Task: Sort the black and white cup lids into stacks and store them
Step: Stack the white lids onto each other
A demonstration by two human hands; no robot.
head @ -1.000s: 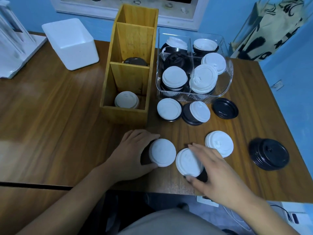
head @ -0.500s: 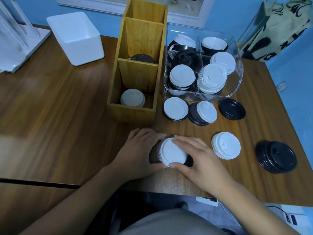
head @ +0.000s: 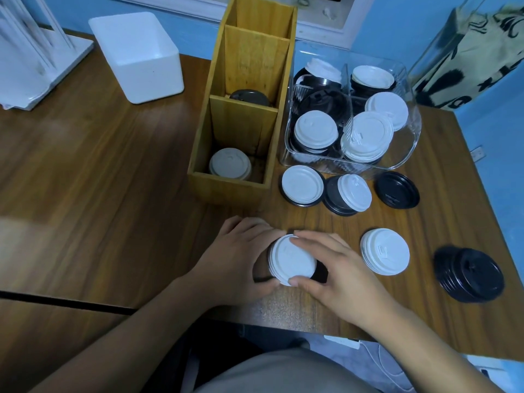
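Observation:
A small stack of lids with white lids on top (head: 292, 260) and black ones beneath lies near the table's front edge. My left hand (head: 238, 259) grips it from the left and my right hand (head: 337, 270) grips it from the right. To the right sit a white lid stack (head: 385, 251) and a black lid stack (head: 469, 275). More mixed lids (head: 347, 195) lie in front of a clear bin (head: 408, 154) full of black and white lids. A wooden divided box (head: 232, 182) holds white lids (head: 229, 165) in front and black lids (head: 249, 97) behind.
A white foam box (head: 139, 55) stands at the back left beside a white rack (head: 34, 61). A single black lid (head: 397, 192) lies right of the mixed lids. The wooden table (head: 85, 180) ends at the right near a patterned bag (head: 476, 58).
My right hand carried its white-topped lids leftward and joined them to the ones under my left hand. Both hands now close around one combined stack.

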